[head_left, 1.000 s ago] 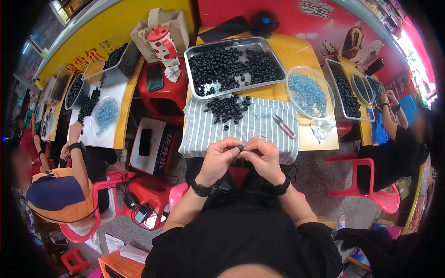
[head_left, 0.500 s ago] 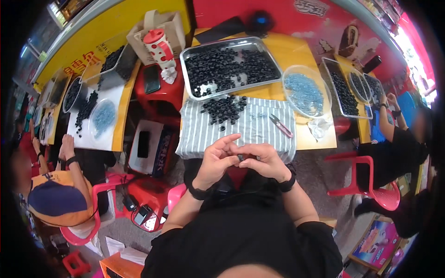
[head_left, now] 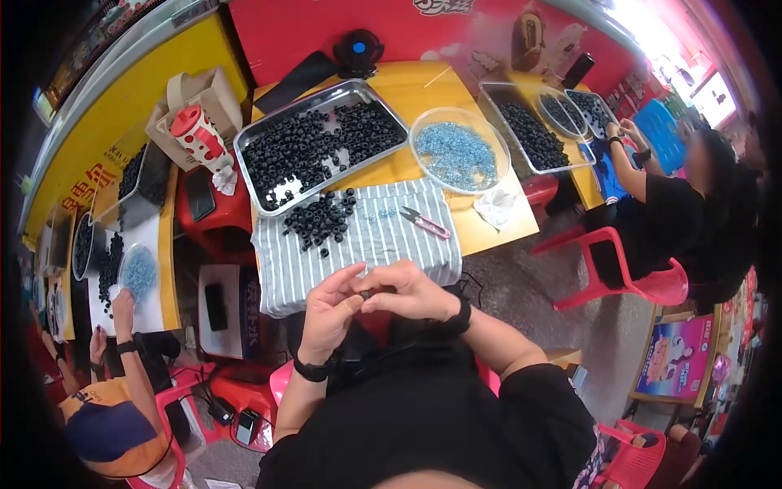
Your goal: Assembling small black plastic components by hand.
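Observation:
My left hand (head_left: 327, 316) and my right hand (head_left: 414, 292) meet just past the near edge of a grey-and-white striped cloth (head_left: 399, 244). Both pinch a small black ring-like part (head_left: 366, 294) between thumbs and fingers, which hide most of it. Beyond them on the cloth lies a loose pile of black ring-like parts (head_left: 316, 222). To its right are a few small clear pieces (head_left: 381, 215) and pink-handled thread snips (head_left: 425, 222). A metal tray (head_left: 244, 171) of black parts stands behind the cloth, beside a round clear tub (head_left: 502, 163) of small light-blue pieces.
Crumpled tissue (head_left: 494, 209) lies at the yellow table's right. A red stool (head_left: 232, 213) on the left bears a phone (head_left: 199, 194), a spotted tumbler (head_left: 199, 134) and a bag (head_left: 213, 94). Co-workers sit on both sides; a pink chair (head_left: 612, 269) stands at right. A small fan (head_left: 358, 50) stands behind.
The view has swung to the right, so the table and trays sit further left. My hands stay together on the small black part. The left co-worker's hand has reached a tub of blue pieces.

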